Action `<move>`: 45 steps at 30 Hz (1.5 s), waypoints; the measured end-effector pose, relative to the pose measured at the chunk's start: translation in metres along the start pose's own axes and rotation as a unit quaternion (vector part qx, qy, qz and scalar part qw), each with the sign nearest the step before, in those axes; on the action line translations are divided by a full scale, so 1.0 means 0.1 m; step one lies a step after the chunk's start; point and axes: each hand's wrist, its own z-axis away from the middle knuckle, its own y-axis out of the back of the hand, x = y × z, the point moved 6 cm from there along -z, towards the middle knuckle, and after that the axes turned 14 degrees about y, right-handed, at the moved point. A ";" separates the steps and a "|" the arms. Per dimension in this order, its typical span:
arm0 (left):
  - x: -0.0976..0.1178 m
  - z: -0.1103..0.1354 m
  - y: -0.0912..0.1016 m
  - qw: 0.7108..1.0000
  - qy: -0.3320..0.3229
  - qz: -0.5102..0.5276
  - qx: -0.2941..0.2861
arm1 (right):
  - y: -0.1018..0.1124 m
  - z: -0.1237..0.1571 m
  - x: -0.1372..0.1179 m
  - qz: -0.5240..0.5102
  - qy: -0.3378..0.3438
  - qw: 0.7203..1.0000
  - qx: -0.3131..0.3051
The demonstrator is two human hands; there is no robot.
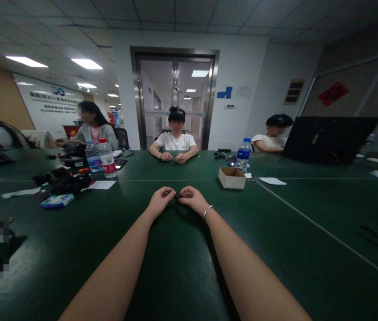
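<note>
Both my hands meet above the dark green table [175, 249], close together in the middle of the view. Between the fingers of my right hand [191, 199] is a small dark object [177, 196], too small to name. My left hand [160, 200] pinches at its left side, where something thin and pale shows at the fingertips; I cannot make out what it is. A silver bracelet [208, 212] circles my right wrist.
An open cardboard box [231, 179] stands right of my hands, with a water bottle [244, 151] behind it. To the left are two bottles [108, 161], a blue packet [56, 200] and dark gear [71, 183]. A person [176, 141] sits opposite; a monitor [329, 139] stands far right.
</note>
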 end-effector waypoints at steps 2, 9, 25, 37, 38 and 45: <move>0.01 0.01 -0.01 1.000 0.008 0.001 0.002 | -0.04 -0.01 0.01 0.044 0.014 0.999 -0.018; -0.04 -0.02 -0.04 1.000 0.000 0.004 -0.013 | -0.15 -0.01 0.01 0.214 0.047 0.974 -0.058; 0.05 0.05 -0.05 0.999 -0.020 -0.013 -0.024 | -0.11 0.00 0.01 0.231 0.054 0.971 -0.040; 0.04 0.08 0.01 0.969 0.039 -0.229 0.082 | -0.07 -0.03 0.02 0.215 0.042 0.975 -0.042; 0.05 0.09 0.00 0.967 0.044 -0.239 0.077 | -0.07 -0.02 0.01 0.224 0.039 0.973 -0.044; -0.04 0.01 0.00 0.984 0.054 -0.155 0.064 | -0.02 -0.02 -0.01 0.209 0.031 0.977 -0.022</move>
